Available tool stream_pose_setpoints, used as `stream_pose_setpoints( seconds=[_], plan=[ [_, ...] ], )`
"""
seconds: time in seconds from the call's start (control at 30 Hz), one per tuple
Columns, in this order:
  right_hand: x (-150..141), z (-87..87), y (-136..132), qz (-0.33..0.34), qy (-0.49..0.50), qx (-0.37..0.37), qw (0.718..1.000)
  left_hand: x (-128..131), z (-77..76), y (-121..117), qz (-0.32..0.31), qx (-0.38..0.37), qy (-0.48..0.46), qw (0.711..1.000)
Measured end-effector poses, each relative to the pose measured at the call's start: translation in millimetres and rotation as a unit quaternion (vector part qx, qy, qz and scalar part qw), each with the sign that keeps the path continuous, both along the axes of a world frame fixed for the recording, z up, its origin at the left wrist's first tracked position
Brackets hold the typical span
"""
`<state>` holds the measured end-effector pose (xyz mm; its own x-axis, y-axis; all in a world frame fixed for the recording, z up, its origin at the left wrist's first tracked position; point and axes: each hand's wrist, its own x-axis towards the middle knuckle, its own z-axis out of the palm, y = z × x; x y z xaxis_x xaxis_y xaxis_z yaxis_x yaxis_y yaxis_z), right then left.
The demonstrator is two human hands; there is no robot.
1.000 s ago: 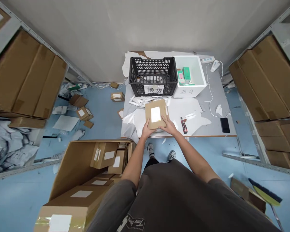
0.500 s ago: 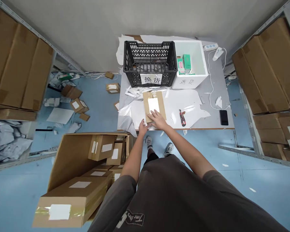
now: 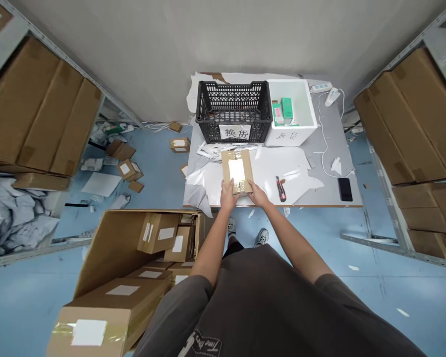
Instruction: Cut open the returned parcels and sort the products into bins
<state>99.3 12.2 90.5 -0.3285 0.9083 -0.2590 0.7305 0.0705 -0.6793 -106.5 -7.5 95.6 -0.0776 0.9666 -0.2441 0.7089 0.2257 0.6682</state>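
Observation:
A flat cardboard box (image 3: 226, 171) with a white label and shiny tape lies at the front of the table (image 3: 329, 148). My left hand (image 3: 228, 196) grips its near left corner, thumb along the edge. On its near right corner is my right hand (image 3: 258, 195), closed around that edge. To the right of the box lies a red and black box cutter (image 3: 281, 189) among scraps of white paper. Behind the box stands a black plastic crate (image 3: 234, 119) with a paper sign, beside a white foam bin (image 3: 293, 134) holding green boxes (image 3: 287, 110).
A large open carton (image 3: 107, 238) full of labelled parcels stands at my left, below table height. A phone (image 3: 344, 189) and a white cable lie on the table's right side. Shelves with cardboard boxes (image 3: 405, 119) flank both sides. Small boxes (image 3: 179, 144) litter the floor at left.
My right hand has moved from the top of the box to its near right corner. My left hand now grips the near left corner. The box has turned slightly straighter.

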Motion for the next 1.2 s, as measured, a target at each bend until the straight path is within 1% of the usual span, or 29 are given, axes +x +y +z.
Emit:
stream_pose_setpoints(
  seconds=[0.07, 0.13, 0.2, 0.27, 0.33, 0.4, 0.47, 0.5, 0.53, 0.6, 0.7, 0.77, 0.83, 0.9, 0.97, 1.03, 1.1, 1.17, 1.2],
  plan=[
    [8, 2.3, 1, 0.012, -0.013, 0.020, 1.000, -1, -0.1, -1, 0.002, 0.002, 0.008, 1.000],
    [25, 3.1, 2, 0.009, -0.031, 0.045, 0.998, -2, -0.6, -1, 0.005, 0.005, 0.014, 1.000],
    [50, 0.6, 4, -0.014, -0.052, 0.061, 0.997, -3, -1.8, 0, 0.008, 0.010, 0.021, 1.000],
    [83, -5.5, 5, -0.045, -0.071, 0.066, 0.994, -4, -3.6, 1, 0.010, 0.021, 0.029, 0.999],
    [119, -15.2, 6, -0.077, -0.085, 0.065, 0.991, -4, -5.6, 2, 0.011, 0.031, 0.038, 0.999],
    [154, -28.4, 6, -0.106, -0.096, 0.065, 0.988, -6, -7.5, 3, 0.012, 0.034, 0.049, 0.998],
    [180, -45.0, 5, -0.131, -0.104, 0.063, 0.984, -7, -8.9, 3, 0.013, 0.033, 0.060, 0.998],
    [189, -54.3, 5, -0.140, -0.107, 0.059, 0.983, -7, -9.4, 3, 0.013, 0.032, 0.067, 0.997],
    [195, -64.1, 6, -0.146, -0.109, 0.053, 0.982, -8, -9.9, 3, 0.013, 0.033, 0.074, 0.997],
    [197, -84.1, 10, -0.156, -0.115, 0.035, 0.980, -9, -10.7, 3, 0.013, 0.035, 0.084, 0.996],
    [187, -110.5, 19, -0.185, -0.137, -0.019, 0.973, -10, -11.7, 2, 0.007, 0.039, 0.079, 0.996],
    [178, -121.5, 24, -0.207, -0.153, -0.055, 0.965, -9, -11.7, 1, 0.005, 0.041, 0.071, 0.997],
    [173, -124.0, 29, -0.220, -0.158, -0.074, 0.960, -5, -10.1, -1, 0.009, 0.036, 0.067, 0.997],
    [170, -116.0, 33, -0.223, -0.155, -0.088, 0.958, 1, -6.1, -3, 0.017, 0.022, 0.069, 0.997],
    [166, -97.2, 38, -0.224, -0.156, -0.102, 0.956, 8, 1.1, -8, 0.020, -0.006, 0.071, 0.997],
    [156, -69.4, 47, -0.230, -0.158, -0.095, 0.956, 12, 10.9, -12, 0.012, -0.047, 0.069, 0.996],
    [137, -36.0, 61, -0.230, -0.144, -0.060, 0.961, 10, 22.1, -14, -0.004, -0.084, 0.066, 0.994],
    [109, -0.9, 80, -0.208, -0.113, -0.016, 0.971, 2, 33.0, -9, -0.021, -0.095, 0.069, 0.993],
    [92, 16.2, 90, -0.189, -0.096, 0.005, 0.977, -5, 38.0, -3, -0.026, -0.088, 0.073, 0.993]
  ],
)
